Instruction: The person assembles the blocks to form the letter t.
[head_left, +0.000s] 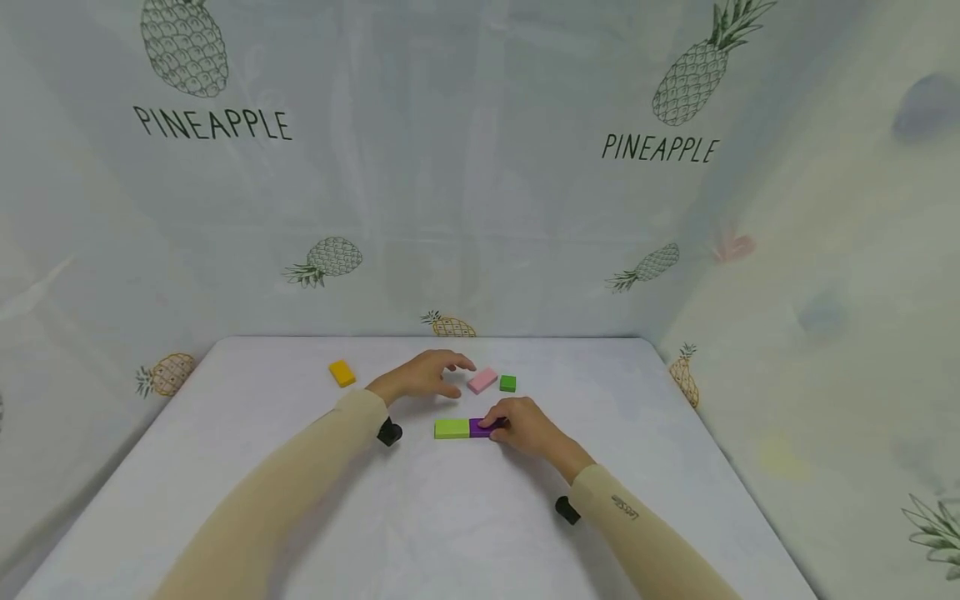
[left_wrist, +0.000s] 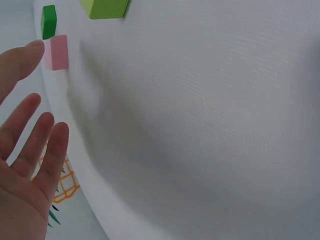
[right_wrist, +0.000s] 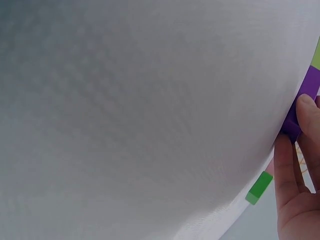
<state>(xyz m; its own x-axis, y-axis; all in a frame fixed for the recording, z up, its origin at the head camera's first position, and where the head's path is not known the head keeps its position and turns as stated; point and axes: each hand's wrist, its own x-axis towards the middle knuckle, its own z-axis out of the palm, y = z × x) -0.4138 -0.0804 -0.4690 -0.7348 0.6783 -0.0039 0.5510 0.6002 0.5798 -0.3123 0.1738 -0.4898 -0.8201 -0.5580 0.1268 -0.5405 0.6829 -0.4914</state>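
My right hand [head_left: 527, 425] pinches a purple block [head_left: 477, 429] between thumb and fingers on the white table. The fingers cover its right end; in the right wrist view a purple edge [right_wrist: 291, 127] shows there, and I cannot tell whether it is a separate piece. Against the purple block's left end lies a lime green block [head_left: 452, 429], in line with it. My left hand [head_left: 423, 375] hovers above the table with fingers spread and nothing in them. Just right of its fingertips is a pink block [head_left: 482, 381], tilted at an angle, with a small green block [head_left: 507, 383] beside it.
An orange-yellow block [head_left: 342, 373] lies at the back left, behind the left wrist. The white table [head_left: 450, 533] ends at the back against a pineapple-print curtain [head_left: 465, 183], which also hangs along both sides. Each wrist carries a small black camera.
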